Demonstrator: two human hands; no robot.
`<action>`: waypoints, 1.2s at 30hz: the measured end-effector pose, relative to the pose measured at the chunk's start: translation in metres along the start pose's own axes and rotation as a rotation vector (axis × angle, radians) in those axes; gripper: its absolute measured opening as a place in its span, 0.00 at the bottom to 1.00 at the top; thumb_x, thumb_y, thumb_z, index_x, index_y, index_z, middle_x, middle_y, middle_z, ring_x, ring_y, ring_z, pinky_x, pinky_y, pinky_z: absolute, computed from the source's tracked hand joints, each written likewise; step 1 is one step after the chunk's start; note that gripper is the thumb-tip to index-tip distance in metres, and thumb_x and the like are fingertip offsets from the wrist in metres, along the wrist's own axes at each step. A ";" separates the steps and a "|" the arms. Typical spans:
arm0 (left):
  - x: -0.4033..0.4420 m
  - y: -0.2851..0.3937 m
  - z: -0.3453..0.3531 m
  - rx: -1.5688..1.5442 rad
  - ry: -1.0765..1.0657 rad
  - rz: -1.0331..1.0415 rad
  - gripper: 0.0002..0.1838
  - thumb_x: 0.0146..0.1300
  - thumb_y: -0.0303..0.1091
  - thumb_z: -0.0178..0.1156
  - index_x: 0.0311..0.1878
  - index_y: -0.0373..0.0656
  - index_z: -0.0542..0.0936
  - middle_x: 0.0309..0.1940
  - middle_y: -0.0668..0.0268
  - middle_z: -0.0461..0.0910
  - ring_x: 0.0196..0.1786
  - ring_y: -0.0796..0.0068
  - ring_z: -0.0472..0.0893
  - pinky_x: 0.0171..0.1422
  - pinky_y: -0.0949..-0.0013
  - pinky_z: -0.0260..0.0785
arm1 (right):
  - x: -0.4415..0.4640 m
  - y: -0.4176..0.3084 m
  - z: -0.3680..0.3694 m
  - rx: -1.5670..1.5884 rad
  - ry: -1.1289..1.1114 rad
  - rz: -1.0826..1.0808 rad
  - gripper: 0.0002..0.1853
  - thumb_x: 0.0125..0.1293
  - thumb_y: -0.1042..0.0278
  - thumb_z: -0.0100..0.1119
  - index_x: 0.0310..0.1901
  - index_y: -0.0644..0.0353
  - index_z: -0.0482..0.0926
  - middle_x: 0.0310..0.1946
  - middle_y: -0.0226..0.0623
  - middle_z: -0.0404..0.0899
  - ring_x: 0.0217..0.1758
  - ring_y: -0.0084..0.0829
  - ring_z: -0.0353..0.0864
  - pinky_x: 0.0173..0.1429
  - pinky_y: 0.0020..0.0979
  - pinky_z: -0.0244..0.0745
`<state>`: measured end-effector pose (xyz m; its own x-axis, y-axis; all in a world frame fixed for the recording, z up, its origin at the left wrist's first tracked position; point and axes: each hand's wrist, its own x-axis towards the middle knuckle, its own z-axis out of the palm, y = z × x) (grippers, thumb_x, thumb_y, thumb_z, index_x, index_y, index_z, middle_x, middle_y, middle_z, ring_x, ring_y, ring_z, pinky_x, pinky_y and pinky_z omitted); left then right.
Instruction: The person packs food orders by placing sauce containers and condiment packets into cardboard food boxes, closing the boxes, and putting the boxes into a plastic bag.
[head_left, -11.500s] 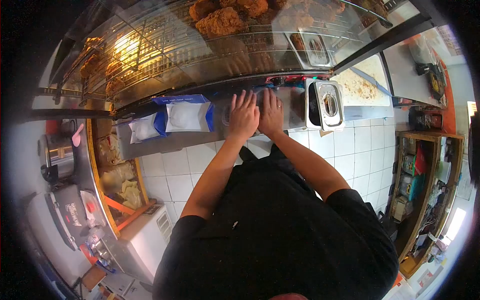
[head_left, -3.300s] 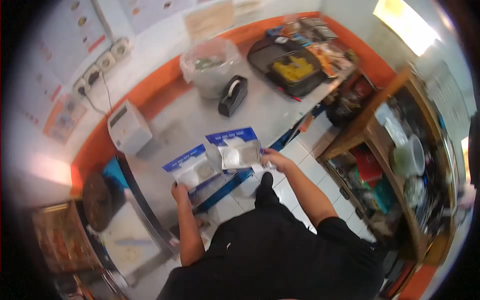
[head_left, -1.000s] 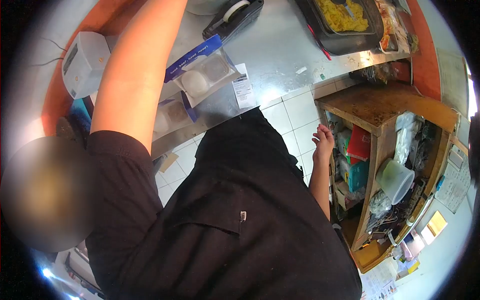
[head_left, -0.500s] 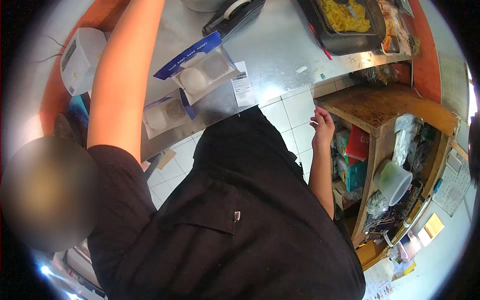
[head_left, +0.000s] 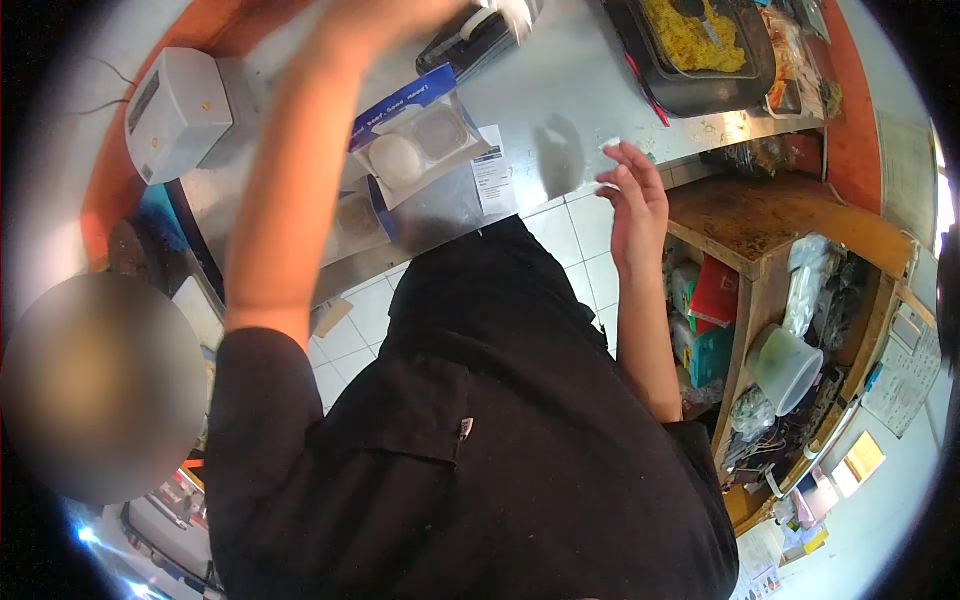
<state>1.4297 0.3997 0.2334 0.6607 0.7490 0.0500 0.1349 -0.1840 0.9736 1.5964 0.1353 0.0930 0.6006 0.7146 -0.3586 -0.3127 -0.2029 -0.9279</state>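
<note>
My left hand [head_left: 385,22] is blurred at the top edge, over the counter beside a black tape dispenser [head_left: 462,52]. A smeared white thing [head_left: 515,16] shows just past it; I cannot tell if the fingers hold it. My right hand [head_left: 636,205] is raised near the counter's front edge, its fingers loosely bent and apart. A small white scrap [head_left: 609,144] shows at its fingertips, touching or behind them. An open blue-and-white food box [head_left: 432,150] holds a white round mound and a clear-lidded tub. A second box [head_left: 358,222] sits below, partly behind my left forearm.
A paper slip [head_left: 491,182] lies right of the boxes. A black tray [head_left: 690,90] with yellow food and a red-handled utensil stands at the back right. A white machine [head_left: 178,115] is on the left. A wooden shelf [head_left: 745,225] stands right; a person's blurred head [head_left: 100,390] is lower left.
My left arm has drawn back and swung right, bringing the hand into view near the tape dispenser. My right hand has risen toward the counter edge, its fingers spreading more.
</note>
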 end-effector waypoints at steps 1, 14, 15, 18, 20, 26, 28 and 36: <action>-0.023 -0.011 0.012 0.256 -0.049 0.134 0.12 0.62 0.31 0.62 0.49 0.43 0.80 0.40 0.61 0.84 0.40 0.73 0.81 0.43 0.67 0.74 | -0.008 -0.016 0.020 0.112 -0.139 -0.089 0.27 0.65 0.67 0.62 0.64 0.62 0.68 0.53 0.40 0.78 0.48 0.29 0.79 0.51 0.30 0.75; -0.268 -0.105 -0.002 -0.270 0.355 -0.578 0.09 0.64 0.23 0.62 0.47 0.37 0.81 0.44 0.68 0.82 0.47 0.79 0.79 0.55 0.76 0.69 | 0.022 0.034 0.120 -0.345 -0.557 0.188 0.15 0.64 0.74 0.62 0.52 0.69 0.79 0.40 0.34 0.83 0.38 0.21 0.80 0.44 0.24 0.74; -0.277 -0.106 -0.007 -0.275 0.360 -0.576 0.09 0.64 0.23 0.62 0.47 0.37 0.81 0.44 0.68 0.82 0.47 0.79 0.79 0.55 0.76 0.69 | 0.027 0.038 0.129 -0.218 -0.528 0.247 0.18 0.64 0.71 0.62 0.54 0.71 0.78 0.42 0.37 0.84 0.41 0.24 0.81 0.47 0.26 0.75; -0.298 -0.114 -0.024 -0.263 0.486 -0.527 0.09 0.63 0.22 0.62 0.47 0.37 0.81 0.45 0.67 0.82 0.48 0.80 0.78 0.56 0.75 0.68 | 0.044 0.051 0.140 -0.541 -0.431 -0.006 0.21 0.63 0.70 0.62 0.56 0.70 0.77 0.44 0.41 0.84 0.44 0.28 0.81 0.50 0.28 0.75; -0.311 -0.131 -0.031 -0.325 0.615 -0.420 0.09 0.64 0.22 0.60 0.47 0.37 0.81 0.50 0.64 0.80 0.52 0.79 0.77 0.59 0.74 0.67 | 0.052 0.049 0.130 -0.616 -0.365 -0.085 0.22 0.63 0.68 0.62 0.57 0.69 0.76 0.49 0.43 0.82 0.47 0.30 0.81 0.53 0.29 0.75; -0.316 -0.176 -0.026 0.525 0.641 -0.325 0.12 0.60 0.26 0.63 0.48 0.42 0.81 0.56 0.60 0.76 0.58 0.61 0.75 0.66 0.62 0.64 | 0.035 0.034 0.064 -0.323 -0.241 0.119 0.17 0.65 0.71 0.58 0.55 0.66 0.77 0.54 0.41 0.80 0.51 0.31 0.81 0.56 0.32 0.75; -0.319 -0.191 -0.022 0.685 0.634 -0.246 0.13 0.57 0.30 0.64 0.47 0.45 0.82 0.56 0.59 0.75 0.58 0.53 0.74 0.67 0.55 0.63 | 0.026 0.036 0.038 -0.322 -0.202 0.147 0.17 0.66 0.70 0.57 0.55 0.66 0.77 0.53 0.40 0.80 0.51 0.32 0.81 0.55 0.32 0.75; -0.320 -0.205 -0.006 1.148 0.543 -0.107 0.13 0.55 0.33 0.64 0.45 0.46 0.84 0.50 0.61 0.78 0.52 0.52 0.75 0.59 0.52 0.66 | 0.018 0.033 -0.030 -0.214 -0.060 0.180 0.13 0.67 0.70 0.55 0.52 0.64 0.77 0.51 0.38 0.82 0.47 0.32 0.82 0.54 0.33 0.77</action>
<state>1.1863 0.2020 0.0192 0.2577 0.9071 0.3328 0.9068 -0.3460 0.2408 1.6194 0.1214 0.0526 0.5027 0.6914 -0.5189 -0.2437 -0.4625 -0.8525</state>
